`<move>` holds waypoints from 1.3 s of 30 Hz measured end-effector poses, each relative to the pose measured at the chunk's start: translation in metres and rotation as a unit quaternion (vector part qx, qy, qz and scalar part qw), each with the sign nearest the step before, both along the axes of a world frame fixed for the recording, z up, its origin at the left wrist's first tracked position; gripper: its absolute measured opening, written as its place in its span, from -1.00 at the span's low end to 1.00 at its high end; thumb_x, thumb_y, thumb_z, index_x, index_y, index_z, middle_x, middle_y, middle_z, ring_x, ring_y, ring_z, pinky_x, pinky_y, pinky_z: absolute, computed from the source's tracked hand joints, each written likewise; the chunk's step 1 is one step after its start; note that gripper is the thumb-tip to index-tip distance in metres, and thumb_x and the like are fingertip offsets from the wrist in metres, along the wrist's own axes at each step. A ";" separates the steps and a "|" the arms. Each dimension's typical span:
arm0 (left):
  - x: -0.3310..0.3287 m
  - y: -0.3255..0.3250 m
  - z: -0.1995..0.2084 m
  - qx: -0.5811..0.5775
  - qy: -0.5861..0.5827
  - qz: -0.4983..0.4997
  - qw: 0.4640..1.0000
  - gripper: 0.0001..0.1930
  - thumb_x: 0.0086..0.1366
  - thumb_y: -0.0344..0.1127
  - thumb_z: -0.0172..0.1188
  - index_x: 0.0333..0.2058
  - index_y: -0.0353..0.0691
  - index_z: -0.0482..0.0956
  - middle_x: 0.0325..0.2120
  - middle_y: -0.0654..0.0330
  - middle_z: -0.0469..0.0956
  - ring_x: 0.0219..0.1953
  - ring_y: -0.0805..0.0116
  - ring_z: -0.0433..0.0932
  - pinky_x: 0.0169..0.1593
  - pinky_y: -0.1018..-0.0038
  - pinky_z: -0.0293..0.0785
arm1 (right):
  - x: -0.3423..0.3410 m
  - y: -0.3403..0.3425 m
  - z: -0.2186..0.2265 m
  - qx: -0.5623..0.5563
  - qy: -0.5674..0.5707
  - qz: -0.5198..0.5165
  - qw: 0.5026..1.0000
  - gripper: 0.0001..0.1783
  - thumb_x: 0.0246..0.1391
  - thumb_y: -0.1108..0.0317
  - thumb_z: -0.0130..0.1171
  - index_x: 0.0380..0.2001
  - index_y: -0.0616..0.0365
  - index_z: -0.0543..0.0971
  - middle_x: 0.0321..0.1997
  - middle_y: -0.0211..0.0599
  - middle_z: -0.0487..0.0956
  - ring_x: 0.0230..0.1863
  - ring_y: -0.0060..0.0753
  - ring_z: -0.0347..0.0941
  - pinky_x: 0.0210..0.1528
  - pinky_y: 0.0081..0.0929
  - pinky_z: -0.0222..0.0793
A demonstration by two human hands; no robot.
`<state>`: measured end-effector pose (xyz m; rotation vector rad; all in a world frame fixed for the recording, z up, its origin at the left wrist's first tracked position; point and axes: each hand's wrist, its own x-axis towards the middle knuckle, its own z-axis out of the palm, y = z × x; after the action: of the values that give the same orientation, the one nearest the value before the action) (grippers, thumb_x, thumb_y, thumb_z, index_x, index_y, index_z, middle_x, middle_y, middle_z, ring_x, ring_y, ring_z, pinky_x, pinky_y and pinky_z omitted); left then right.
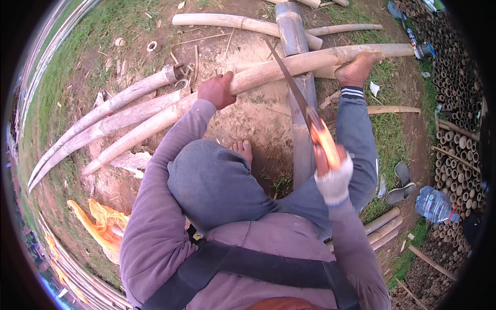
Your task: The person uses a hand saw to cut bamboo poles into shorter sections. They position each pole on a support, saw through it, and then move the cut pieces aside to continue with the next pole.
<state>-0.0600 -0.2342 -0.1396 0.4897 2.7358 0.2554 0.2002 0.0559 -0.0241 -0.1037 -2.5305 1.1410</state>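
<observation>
A long pale bamboo pole (289,66) runs from the lower left to the upper right, resting across a thicker grey bamboo log (305,111). My left hand (217,90), bare, is wrapped round the pole left of the log. My right hand (332,170), in a whitish glove, grips the orange handle of a handsaw (298,95). The saw's blade slants up and left, crossing the pole near the log; whether its teeth touch the bamboo I cannot tell. My bare foot (358,68) presses on the pole's right part.
Two more bamboo poles (121,120) lie at the left, another (225,20) at the far side. Stacks of cut bamboo (457,150) line the right edge. A large plastic bottle (436,204) and dark shoes (401,185) sit at the right, an orange net bag (106,225) at the lower left.
</observation>
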 end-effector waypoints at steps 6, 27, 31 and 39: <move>0.005 0.007 0.010 0.003 -0.011 0.007 1.000 -0.39 0.15 -0.05 0.53 0.10 -0.09 0.49 -0.12 -0.06 0.73 -0.03 -0.11 0.75 0.04 0.02 0.67 | -0.124 -0.021 -0.033 0.048 0.049 -0.037 0.997 -0.66 0.32 0.14 0.40 -0.28 0.27 0.69 -0.50 0.14 0.62 -0.41 0.27 0.64 -0.37 -0.06 0.51; -0.013 0.015 0.010 0.006 -0.008 -0.005 1.000 -0.41 0.18 -0.04 0.51 0.11 -0.09 0.50 -0.10 -0.05 0.73 -0.04 -0.10 0.76 0.07 0.05 0.69 | -0.018 -0.011 -0.006 -0.006 0.011 -0.041 0.999 -0.74 0.33 0.28 0.39 -0.16 0.31 0.71 -0.41 -0.01 0.66 -0.38 0.03 0.66 -0.32 -0.19 0.53; 0.006 -0.008 0.014 -0.026 0.000 0.025 0.999 -0.39 0.16 -0.05 0.52 0.12 -0.10 0.49 -0.08 -0.04 0.72 -0.03 -0.10 0.76 0.08 0.03 0.69 | 0.065 0.007 0.005 -0.041 -0.067 0.001 0.997 -0.79 0.38 0.36 0.32 -0.17 0.36 0.67 -0.33 -0.12 0.66 -0.38 -0.21 0.62 -0.32 -0.28 0.49; 0.004 -0.008 0.001 -0.011 0.022 0.017 1.000 -0.34 0.11 -0.01 0.53 0.16 -0.04 0.50 -0.10 -0.01 0.73 -0.06 -0.12 0.76 0.04 0.03 0.67 | -0.178 -0.030 -0.049 0.037 0.029 -0.037 0.998 -0.68 0.38 0.19 0.38 -0.23 0.31 0.69 -0.39 -0.05 0.71 -0.40 -0.11 0.67 -0.28 -0.27 0.53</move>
<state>-0.0564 -0.2419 -0.1389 0.4483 2.7887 0.2253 0.0222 0.0254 -0.0732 -0.1412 -2.4929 1.0076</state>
